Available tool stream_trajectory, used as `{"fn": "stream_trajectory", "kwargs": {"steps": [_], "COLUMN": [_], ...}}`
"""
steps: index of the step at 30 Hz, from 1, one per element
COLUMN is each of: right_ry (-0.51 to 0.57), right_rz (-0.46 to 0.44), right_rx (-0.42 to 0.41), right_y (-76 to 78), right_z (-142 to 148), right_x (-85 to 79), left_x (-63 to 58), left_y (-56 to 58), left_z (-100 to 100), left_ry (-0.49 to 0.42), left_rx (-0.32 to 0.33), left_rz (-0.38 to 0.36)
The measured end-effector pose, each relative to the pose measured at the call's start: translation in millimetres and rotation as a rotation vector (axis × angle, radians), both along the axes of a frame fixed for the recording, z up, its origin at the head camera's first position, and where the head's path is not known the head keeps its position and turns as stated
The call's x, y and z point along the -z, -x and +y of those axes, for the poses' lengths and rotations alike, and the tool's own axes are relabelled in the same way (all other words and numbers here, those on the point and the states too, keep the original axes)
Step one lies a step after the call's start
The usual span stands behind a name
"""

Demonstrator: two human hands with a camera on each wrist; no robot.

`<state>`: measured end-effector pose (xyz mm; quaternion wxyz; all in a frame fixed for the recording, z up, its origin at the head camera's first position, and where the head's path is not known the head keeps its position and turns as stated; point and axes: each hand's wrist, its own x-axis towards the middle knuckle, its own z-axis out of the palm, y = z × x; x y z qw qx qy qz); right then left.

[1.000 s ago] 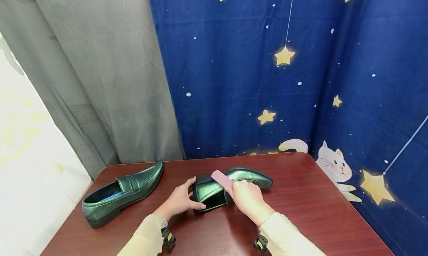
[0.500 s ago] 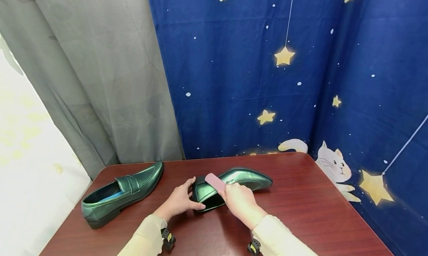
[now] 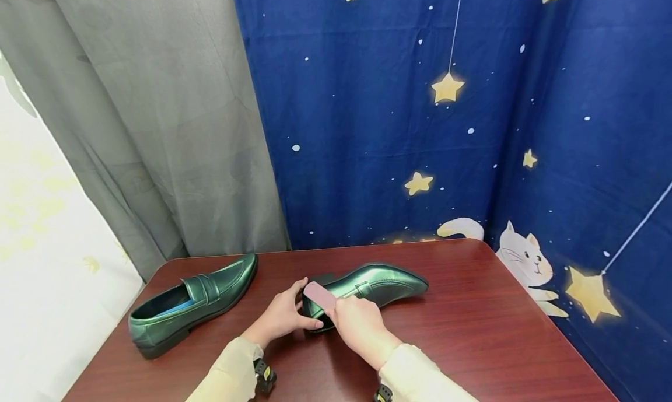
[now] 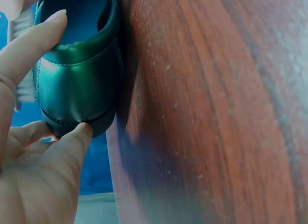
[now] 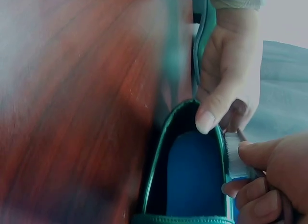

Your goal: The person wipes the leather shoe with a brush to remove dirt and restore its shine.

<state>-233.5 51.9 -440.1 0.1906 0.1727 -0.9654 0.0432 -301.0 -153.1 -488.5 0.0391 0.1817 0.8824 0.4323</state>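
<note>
Pinching the heel end of the green shoe (image 3: 391, 284), your left hand (image 3: 283, 313) sits just below the middle of the head view, its grip clasped there with the thumb over the rim of the shoe's mouth and fingertips against the heel. That shoe lies tipped on its side on the brown desk (image 3: 504, 326), right of centre, with its mouth toward the bottom of the frame and its pointed toe toward the right.

Your right hand (image 3: 362, 327), low in the centre, has its grip wrapped round a brush (image 3: 319, 297), the flat pink back pointing to the upper left. Your right wrist view shows the pale bristles (image 5: 236, 154) against the shoe's side (just below your left thumb, at the right of that frame), and a blue insole (image 5: 197, 171) inside the shoe.

At the left of your head view, the other shoe (image 3: 223, 285) stands upright on its sole, toe toward the upper right, well apart from your hands. Behind the desk, you have a grey curtain (image 3: 157, 128) at upper left and a blue curtain (image 3: 362, 122) with yellow stars across the middle and right.
</note>
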Motion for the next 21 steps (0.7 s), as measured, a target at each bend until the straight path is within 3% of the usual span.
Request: {"fn": "stream_trajectory", "kwargs": {"steps": [12, 21], "right_ry": [0.032, 0.047], "right_rz": [-0.054, -0.02], "right_rx": [0.005, 0.02], "right_y": [0.6, 3.2], "right_z": [-6, 5], "right_x": [3.3, 2.9], "left_x": [-2.2, -1.7], "left_y": [-3.5, -4.0], "left_z": [2, 1], "left_ry": [0.064, -0.014], "left_rx": [-0.038, -0.012], "left_rz": [0.089, 0.014]}}
